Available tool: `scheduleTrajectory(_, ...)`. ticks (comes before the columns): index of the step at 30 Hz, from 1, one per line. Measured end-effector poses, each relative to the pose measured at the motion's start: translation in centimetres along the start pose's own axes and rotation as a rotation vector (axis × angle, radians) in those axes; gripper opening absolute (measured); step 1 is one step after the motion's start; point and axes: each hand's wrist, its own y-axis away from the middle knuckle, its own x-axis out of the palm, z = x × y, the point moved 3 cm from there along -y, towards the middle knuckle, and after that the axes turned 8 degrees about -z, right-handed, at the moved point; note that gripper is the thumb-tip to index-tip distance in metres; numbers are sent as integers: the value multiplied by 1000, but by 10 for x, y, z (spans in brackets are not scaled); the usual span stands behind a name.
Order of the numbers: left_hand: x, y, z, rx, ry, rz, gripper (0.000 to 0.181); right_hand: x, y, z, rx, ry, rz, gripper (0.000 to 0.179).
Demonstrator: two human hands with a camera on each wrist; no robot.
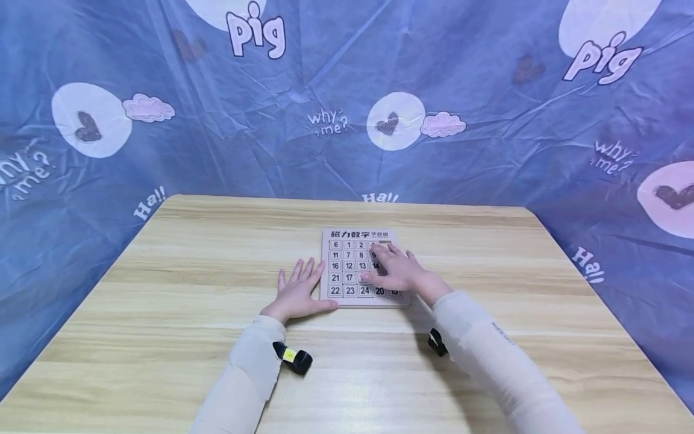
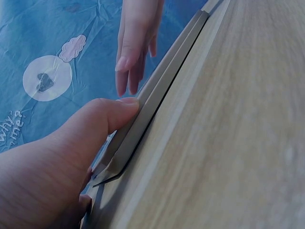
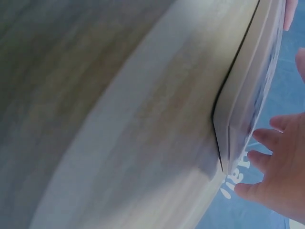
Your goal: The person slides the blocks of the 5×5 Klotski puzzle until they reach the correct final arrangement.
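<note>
A flat number sliding puzzle, off-white with rows of numbered square tiles, lies on the wooden table. My left hand is at its left side, fingers spread and straight, the index finger at the left edge. In the left wrist view the left thumb rests against the puzzle's near edge. Over the right part of the tiles spreads my right hand, fingers extended, hiding several numbers. A dark gap shows at the top right of the grid. The right wrist view has the right fingers beside the puzzle's side.
The pale wood table has rounded far corners. Behind it and at both sides hangs a blue printed cloth. Black camera straps sit on both wrists over light sleeves.
</note>
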Motion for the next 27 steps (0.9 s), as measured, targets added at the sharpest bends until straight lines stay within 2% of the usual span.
scheduleTrajectory(7, -1, 0, -1, -1, -4, -9, 98, -9, 16, -9, -36, 42, -59, 79)
scheduleTrajectory(15, -1, 0, -1, 1, 2, -5, 98, -10, 48, -18, -76, 40, -61, 79)
scheduleTrajectory(27, 0, 0, -1, -1, -13, -5, 97, -8, 93, 3, -253, 30, -88, 76)
